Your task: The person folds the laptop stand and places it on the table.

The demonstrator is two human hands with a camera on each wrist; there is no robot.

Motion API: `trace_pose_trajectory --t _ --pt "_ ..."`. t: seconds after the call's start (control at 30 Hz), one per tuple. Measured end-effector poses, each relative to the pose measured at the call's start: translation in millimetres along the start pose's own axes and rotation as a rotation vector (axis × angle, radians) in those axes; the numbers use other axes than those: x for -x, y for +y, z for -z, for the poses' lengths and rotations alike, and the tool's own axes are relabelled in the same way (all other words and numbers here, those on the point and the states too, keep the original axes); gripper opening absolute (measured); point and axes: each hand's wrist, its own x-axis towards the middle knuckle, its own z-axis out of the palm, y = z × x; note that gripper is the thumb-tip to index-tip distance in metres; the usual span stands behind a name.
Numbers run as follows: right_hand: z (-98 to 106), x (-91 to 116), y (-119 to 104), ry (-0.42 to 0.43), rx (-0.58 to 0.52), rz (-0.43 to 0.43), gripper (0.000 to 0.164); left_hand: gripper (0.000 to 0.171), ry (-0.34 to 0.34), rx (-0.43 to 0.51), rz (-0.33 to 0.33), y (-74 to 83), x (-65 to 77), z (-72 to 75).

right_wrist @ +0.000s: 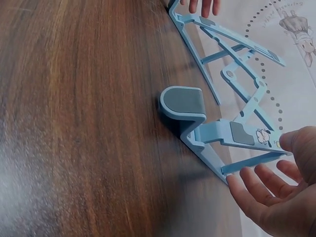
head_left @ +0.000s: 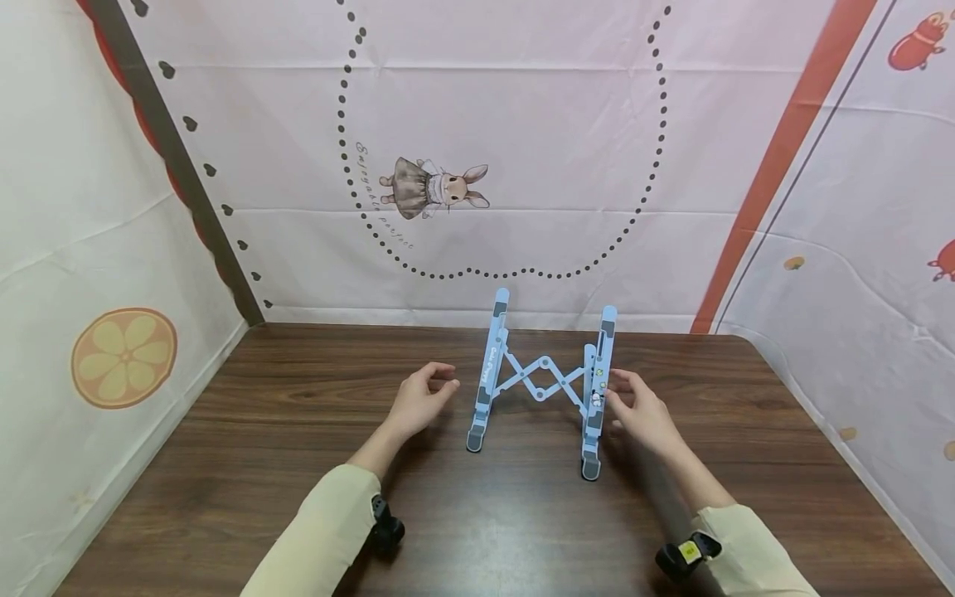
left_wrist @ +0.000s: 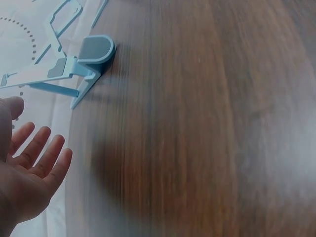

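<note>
A light-blue folding laptop stand (head_left: pixel 491 365) stands unfolded on the table, its two long side arms joined by crossed links. Grey pads (right_wrist: pixel 182 101) cover the front lips, and small cartoon stickers decorate the right arm. To the left of the stand, my left hand (head_left: pixel 419 402) hovers apart from it, fingers spread and loosely bent, with nothing in them. My right hand (head_left: pixel 645 414) is at the outer side of the right arm. Its thumb overlaps that arm in the right wrist view, with relaxed fingers below; whether they touch is unclear.
The brown wooden table (head_left: pixel 462 531) ends at a back edge just behind the stand. Pale printed cloth (head_left: pixel 537 166) hangs behind it and along both sides, with a rabbit drawing and dotted lines. Black wrist cameras are strapped at both cuffs.
</note>
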Motion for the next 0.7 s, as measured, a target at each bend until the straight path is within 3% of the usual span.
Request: trace_pose_trajectory --t 0.7 --pt "-5.8 -5.4 3.9 0.010 -0.125 -0.048 0.045 0.030 -0.023 0.088 0.002 13.6 -11.5 -27.5"
